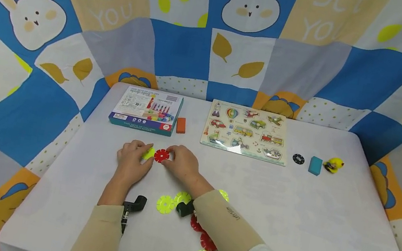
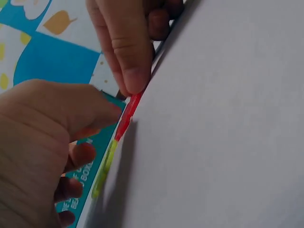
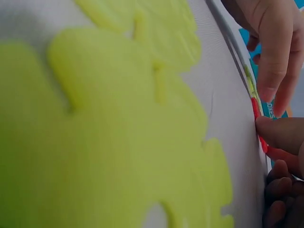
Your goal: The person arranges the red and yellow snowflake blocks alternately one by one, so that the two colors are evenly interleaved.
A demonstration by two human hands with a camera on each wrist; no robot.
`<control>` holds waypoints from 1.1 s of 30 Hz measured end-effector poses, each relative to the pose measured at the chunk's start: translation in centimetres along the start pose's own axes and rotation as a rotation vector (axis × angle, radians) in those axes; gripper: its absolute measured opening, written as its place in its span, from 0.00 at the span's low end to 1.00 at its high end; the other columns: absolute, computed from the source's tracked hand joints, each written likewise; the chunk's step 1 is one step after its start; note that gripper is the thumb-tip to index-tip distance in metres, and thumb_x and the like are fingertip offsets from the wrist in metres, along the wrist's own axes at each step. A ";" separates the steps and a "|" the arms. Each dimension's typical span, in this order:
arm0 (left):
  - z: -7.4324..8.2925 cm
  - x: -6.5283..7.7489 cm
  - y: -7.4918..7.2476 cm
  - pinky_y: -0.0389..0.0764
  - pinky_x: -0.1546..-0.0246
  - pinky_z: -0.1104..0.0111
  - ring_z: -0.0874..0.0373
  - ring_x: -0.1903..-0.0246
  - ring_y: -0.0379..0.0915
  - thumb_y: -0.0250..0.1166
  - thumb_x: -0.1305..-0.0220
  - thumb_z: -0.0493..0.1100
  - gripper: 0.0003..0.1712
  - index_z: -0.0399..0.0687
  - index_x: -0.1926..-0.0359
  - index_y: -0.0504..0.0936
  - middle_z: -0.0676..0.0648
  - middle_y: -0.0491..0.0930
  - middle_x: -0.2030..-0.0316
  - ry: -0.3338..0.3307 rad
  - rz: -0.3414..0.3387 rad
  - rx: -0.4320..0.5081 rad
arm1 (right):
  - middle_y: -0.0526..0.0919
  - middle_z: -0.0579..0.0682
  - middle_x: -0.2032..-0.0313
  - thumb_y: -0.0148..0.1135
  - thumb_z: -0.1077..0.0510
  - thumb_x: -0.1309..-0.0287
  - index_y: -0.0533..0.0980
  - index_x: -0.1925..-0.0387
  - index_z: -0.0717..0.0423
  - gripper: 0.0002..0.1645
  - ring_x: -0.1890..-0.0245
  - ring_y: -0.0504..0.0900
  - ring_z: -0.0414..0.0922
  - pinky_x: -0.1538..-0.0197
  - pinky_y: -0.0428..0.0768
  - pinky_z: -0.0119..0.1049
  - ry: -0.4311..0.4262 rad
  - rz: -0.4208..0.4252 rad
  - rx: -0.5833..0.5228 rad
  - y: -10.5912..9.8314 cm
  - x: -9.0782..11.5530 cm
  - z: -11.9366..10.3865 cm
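A red notched plastic disc (image 1: 161,156) and a yellow-green notched disc (image 1: 149,153) stand edge to edge between my hands. My right hand (image 1: 183,165) pinches the red disc with thumb and fingers at its right side. With thumb and index finger, my left hand (image 1: 132,163) holds the yellow-green disc, covering part of its left side. Seen edge-on in the left wrist view, the red disc (image 2: 127,116) meets the yellow-green one (image 2: 104,168) in a nearly straight line. The left thumb tip lies close to where they meet.
Yellow-green discs (image 1: 165,204) and red discs (image 1: 208,242) lie near the right forearm, which hides some. Behind are a boxed set (image 1: 145,109), an orange block (image 1: 181,125) and a picture board (image 1: 247,131). At right: a black disc (image 1: 298,159), teal block (image 1: 315,166), yellow figure (image 1: 333,165).
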State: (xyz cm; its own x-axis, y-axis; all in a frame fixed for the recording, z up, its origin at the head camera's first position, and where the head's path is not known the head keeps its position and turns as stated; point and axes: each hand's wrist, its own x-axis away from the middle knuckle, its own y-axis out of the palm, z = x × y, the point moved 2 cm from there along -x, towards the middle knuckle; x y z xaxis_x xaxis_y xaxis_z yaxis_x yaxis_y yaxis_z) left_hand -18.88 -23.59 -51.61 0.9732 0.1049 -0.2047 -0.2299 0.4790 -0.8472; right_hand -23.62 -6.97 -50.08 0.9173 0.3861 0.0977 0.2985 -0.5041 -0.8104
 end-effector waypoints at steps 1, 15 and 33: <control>0.2 0.0 0.1 0.55 0.53 0.50 0.48 0.52 0.60 0.68 0.45 0.49 0.28 0.51 0.42 0.78 0.47 0.71 0.56 0.018 -0.014 -0.002 | 0.73 0.42 0.71 0.67 0.44 0.47 0.78 0.48 0.46 0.25 0.69 0.71 0.40 0.68 0.70 0.31 -0.002 -0.006 -0.002 0.0 0.0 0.1; 2.0 -0.6 1.2 0.57 0.57 0.53 0.51 0.57 0.64 0.66 0.44 0.54 0.31 0.51 0.39 0.75 0.48 0.73 0.58 0.072 -0.161 -0.088 | 0.73 0.45 0.70 0.63 0.51 0.42 0.75 0.44 0.51 0.24 0.69 0.71 0.41 0.67 0.73 0.31 -0.114 -0.102 -0.164 -4.1 2.1 2.2; 1.4 -0.3 1.1 0.57 0.55 0.53 0.51 0.55 0.62 0.65 0.43 0.53 0.33 0.49 0.38 0.73 0.47 0.73 0.56 0.014 -0.199 -0.071 | 0.74 0.46 0.71 0.75 0.55 0.57 0.80 0.56 0.51 0.23 0.70 0.70 0.43 0.67 0.72 0.37 0.070 -0.118 -0.152 -9.0 12.5 10.1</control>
State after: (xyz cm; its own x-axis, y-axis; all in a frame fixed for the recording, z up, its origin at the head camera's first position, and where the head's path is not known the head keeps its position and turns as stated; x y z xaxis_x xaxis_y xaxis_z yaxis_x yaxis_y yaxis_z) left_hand -19.40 -21.87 -51.79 0.9993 0.0016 -0.0361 -0.0334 0.4262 -0.9040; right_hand -17.49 10.17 -47.37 0.8881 0.3972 0.2312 0.4364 -0.5711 -0.6953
